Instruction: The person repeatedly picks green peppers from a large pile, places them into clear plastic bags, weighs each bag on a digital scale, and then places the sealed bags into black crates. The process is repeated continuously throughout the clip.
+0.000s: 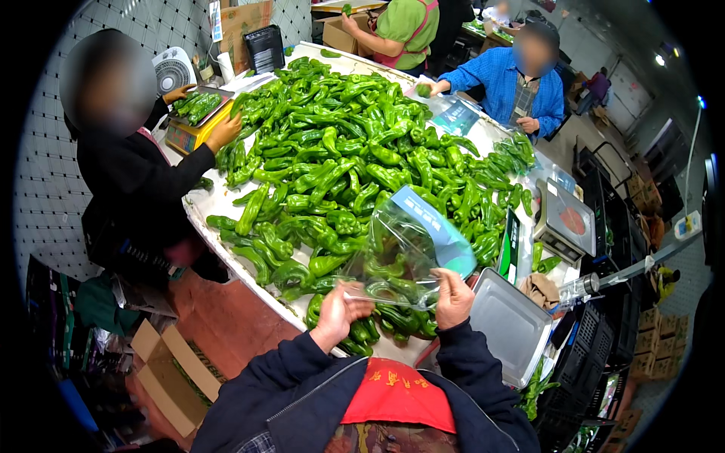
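A clear plastic bag with a printed blue panel (391,255) is stretched between my two hands, over a large heap of long green peppers (317,153) on a white table. My left hand (342,316) has its fingers at the bag's near left edge. At the bag's near right edge, my right hand (453,297) pinches the film between thumb and fingers. Green peppers show through the film; whether any lie inside cannot be told. Just right of my right hand is the grey metal pan (507,325) of a scale.
A second scale (566,218) stands at the right edge, near black crates (583,351). At the left, a person handles peppers by a yellow scale (195,127). Across the table, a person in blue holds a bag. An open cardboard box (175,374) lies on the floor at lower left.
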A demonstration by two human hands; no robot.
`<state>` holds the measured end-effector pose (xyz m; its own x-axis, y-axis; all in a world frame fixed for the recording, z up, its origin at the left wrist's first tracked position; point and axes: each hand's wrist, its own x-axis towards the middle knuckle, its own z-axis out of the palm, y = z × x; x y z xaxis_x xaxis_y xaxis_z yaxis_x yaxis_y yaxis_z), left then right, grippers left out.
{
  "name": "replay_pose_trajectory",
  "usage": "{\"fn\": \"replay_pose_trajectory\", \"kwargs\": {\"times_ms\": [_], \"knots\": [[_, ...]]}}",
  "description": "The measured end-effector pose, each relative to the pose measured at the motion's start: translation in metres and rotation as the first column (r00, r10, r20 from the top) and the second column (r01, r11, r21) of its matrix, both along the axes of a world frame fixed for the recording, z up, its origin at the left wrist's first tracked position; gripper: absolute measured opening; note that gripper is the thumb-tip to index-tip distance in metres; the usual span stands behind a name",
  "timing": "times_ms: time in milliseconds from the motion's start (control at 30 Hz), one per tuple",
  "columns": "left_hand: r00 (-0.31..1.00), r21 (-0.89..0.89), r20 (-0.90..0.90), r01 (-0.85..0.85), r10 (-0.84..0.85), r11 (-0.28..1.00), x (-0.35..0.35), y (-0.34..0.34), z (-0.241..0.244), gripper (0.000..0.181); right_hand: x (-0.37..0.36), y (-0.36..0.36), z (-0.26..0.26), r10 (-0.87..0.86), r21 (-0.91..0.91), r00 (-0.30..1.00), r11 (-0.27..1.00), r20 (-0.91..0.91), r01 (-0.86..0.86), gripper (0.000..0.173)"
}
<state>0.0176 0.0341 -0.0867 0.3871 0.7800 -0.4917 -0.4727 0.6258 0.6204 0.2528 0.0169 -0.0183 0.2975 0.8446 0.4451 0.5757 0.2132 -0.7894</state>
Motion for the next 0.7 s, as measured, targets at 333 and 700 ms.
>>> {"fn": "replay_pose_trajectory", "kwargs": {"times_ms": [333,700], "knots": [[0.766,0.836,-0.502,0.549,0.402,0.000,0.034,-0.002,0.105,0.033,0.004,0.003,-0.014,0.166,-0.028,0.872,0.985,0.460,-0.173,0.018],[0.432,0.614,-0.520,0.789,0.737,-0.030,0.074,0.052,0.051,0.008,-0.006,0.002,0.078,0.214,0.002,0.934,0.975,0.286,-0.224,0.024]]}}
